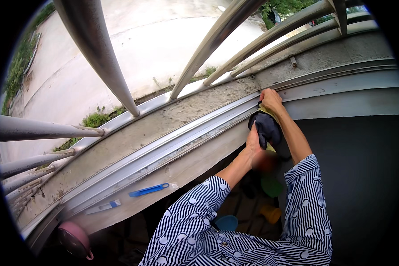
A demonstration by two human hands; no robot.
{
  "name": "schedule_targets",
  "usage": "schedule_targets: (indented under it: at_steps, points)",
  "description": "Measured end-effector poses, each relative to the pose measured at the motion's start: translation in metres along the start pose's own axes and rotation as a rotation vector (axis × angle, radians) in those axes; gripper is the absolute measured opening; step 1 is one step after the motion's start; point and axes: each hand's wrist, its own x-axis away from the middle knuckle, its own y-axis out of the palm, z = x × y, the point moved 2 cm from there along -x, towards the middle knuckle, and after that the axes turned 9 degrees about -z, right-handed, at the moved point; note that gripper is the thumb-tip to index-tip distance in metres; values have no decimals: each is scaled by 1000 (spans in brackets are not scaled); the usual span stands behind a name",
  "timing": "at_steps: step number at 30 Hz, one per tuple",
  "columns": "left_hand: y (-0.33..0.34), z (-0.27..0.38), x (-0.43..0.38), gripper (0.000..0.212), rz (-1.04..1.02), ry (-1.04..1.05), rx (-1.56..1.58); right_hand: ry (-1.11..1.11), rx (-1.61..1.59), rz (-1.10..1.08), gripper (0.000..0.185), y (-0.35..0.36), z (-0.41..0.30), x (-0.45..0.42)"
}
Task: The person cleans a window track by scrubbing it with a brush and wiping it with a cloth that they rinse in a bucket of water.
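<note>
A dark grey cloth with yellow parts (266,128) hangs bunched between my two hands, over the inner edge of the windowsill. My right hand (271,99) pinches its upper yellow end right at the metal window track (186,133). Lower down, my left hand (253,141) supports the dark bulk from the left side, thumb up along it. The fingertips of my right hand are partly hidden against the track. On the sill (199,163) to the left lie a slim blue plastic tool (148,190) with a looped handle and a small blue-and-white brush (103,206).
Metal guard bars (99,53) stand beyond a rough concrete ledge (146,129). A pink pan-like vessel (73,237) sits at the sill's lower left end. Below are a blue round item (226,222), a yellow one (270,213) and a green one (271,187). A dark panel (349,173) is at right.
</note>
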Motion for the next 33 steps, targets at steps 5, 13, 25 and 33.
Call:
schedule_targets:
  at_steps: [5, 13, 25, 33]
  points:
    - [-8, -11, -4, 54, 103, -53, 11, -47, -31, 107, 19, 16, 20, 11]
    - [-46, -19, -24, 63, 13, 63, -74, -398, -20, 42, 17, 8, 8, 27]
    - [-65, -9, -47, 40, 4, 100, -115, -494, 274, 56, 13, 8, -2, 23]
    - [-76, -10, -48, 38, 11, 141, -94, -326, 286, 235, 13, 19, -3, 15]
